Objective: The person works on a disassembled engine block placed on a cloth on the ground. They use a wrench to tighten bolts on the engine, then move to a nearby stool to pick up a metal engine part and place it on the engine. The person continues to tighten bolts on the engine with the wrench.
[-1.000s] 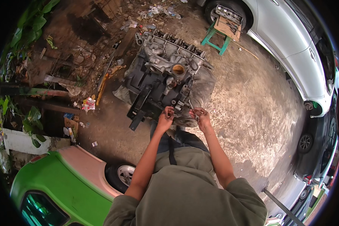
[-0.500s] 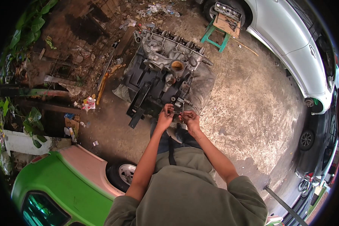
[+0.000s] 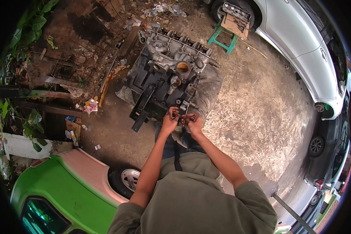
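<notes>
Both hands meet at the near edge of the engine block (image 3: 171, 80), which lies on the dirt ground. The left hand (image 3: 170, 121) and right hand (image 3: 194, 124) pinch a small dark part (image 3: 183, 117) between their fingertips, just in front of the engine block; what it is cannot be told. Beyond the engine block stands a green stool (image 3: 227, 32) beside a white car (image 3: 300, 43).
</notes>
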`<action>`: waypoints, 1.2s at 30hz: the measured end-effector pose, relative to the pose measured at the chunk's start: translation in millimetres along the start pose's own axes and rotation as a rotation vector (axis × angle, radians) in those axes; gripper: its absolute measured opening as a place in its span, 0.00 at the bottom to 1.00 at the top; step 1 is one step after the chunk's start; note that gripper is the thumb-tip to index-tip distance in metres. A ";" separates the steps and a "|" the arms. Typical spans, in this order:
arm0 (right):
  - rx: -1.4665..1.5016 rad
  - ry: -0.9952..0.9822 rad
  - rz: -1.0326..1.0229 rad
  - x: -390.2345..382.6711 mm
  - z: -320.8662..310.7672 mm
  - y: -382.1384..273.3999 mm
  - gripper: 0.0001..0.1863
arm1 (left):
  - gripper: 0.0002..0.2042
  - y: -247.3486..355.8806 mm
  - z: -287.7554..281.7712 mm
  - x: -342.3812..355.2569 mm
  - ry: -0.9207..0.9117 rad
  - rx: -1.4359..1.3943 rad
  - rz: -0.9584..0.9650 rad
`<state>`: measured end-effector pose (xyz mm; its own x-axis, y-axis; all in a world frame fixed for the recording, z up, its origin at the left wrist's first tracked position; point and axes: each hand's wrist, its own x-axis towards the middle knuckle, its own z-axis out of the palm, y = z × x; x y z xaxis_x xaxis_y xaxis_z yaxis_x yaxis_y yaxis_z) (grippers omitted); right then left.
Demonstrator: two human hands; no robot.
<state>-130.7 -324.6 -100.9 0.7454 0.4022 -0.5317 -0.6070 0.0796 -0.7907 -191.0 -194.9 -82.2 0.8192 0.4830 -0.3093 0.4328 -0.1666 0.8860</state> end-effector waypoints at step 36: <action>0.179 0.038 0.130 59.4 -72.9 -49.1 0.08 | 0.16 -10.8 4.2 5.0 0.021 0.001 0.051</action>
<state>-36.5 -371.1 -115.8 0.6656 0.3855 -0.6390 -0.7352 0.1911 -0.6504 -190.0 -194.3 -94.7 0.8321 0.4917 -0.2567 0.3913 -0.1924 0.8999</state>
